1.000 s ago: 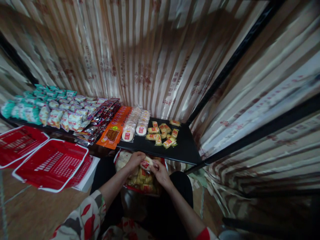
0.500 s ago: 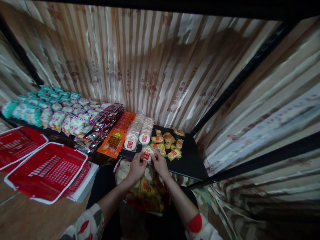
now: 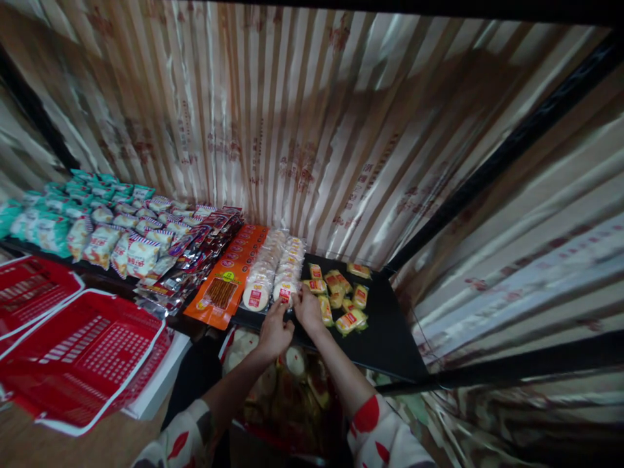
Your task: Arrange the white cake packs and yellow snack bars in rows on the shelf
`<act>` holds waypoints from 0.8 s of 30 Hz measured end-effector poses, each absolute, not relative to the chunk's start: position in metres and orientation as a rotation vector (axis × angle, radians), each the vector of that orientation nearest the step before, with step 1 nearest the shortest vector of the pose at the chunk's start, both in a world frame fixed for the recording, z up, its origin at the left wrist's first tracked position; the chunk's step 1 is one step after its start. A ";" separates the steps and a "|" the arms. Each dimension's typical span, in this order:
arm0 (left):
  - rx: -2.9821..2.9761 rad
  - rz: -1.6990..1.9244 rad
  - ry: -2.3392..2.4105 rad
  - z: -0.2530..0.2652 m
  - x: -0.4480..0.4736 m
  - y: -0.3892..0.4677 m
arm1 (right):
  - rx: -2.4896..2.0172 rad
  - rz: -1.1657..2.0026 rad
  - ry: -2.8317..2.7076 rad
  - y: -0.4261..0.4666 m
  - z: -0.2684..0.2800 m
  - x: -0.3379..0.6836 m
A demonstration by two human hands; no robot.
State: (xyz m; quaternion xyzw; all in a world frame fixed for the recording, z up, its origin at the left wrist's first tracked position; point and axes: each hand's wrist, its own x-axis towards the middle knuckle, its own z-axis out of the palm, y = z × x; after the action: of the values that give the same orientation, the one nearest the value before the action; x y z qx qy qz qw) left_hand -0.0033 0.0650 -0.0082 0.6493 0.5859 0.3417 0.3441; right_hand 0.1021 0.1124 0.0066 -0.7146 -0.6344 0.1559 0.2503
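Both hands are at the front end of the right-hand row of clear-wrapped round white crackers (image 3: 291,263). The foremost cracker packet (image 3: 285,290), with a red label, stands tilted against that row. My left hand (image 3: 275,333) has its fingertips pinched on the packet's lower edge. My right hand (image 3: 309,309) grips its right side, with the fingers partly hidden. A second row of the same crackers (image 3: 257,286) lies just left. To the right, small yellow packets (image 3: 351,320) lie scattered on the black shelf (image 3: 375,351).
Below the shelf, a container of more packets (image 3: 295,361) sits between my legs. On the left are an orange snack bag (image 3: 219,289), dark shiny packets (image 3: 195,253), white packets (image 3: 141,253), green packets (image 3: 51,231) and red baskets (image 3: 97,351). A black post (image 3: 439,195) rises at right.
My hands have moved forward from over the container to the right-hand cracker row, carrying the cracker packet to its front end. The view has shifted slightly.
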 end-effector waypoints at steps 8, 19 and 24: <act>1.792 0.814 1.597 -0.019 0.000 0.070 | -1.951 0.378 -1.803 0.121 0.001 0.105; 1.846 0.768 1.656 -0.026 0.001 0.071 | -1.774 0.344 -1.778 0.115 -0.015 0.104; 1.874 0.790 1.661 -0.029 0.002 0.073 | -1.758 0.284 -1.735 0.117 -0.021 0.113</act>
State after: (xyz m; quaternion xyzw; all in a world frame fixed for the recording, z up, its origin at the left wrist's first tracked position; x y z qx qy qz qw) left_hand 0.0024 0.0729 -0.0292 0.6900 0.6117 0.2911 0.2551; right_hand 0.1126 0.1169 -0.0213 -0.6695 -0.6607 0.1081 0.3220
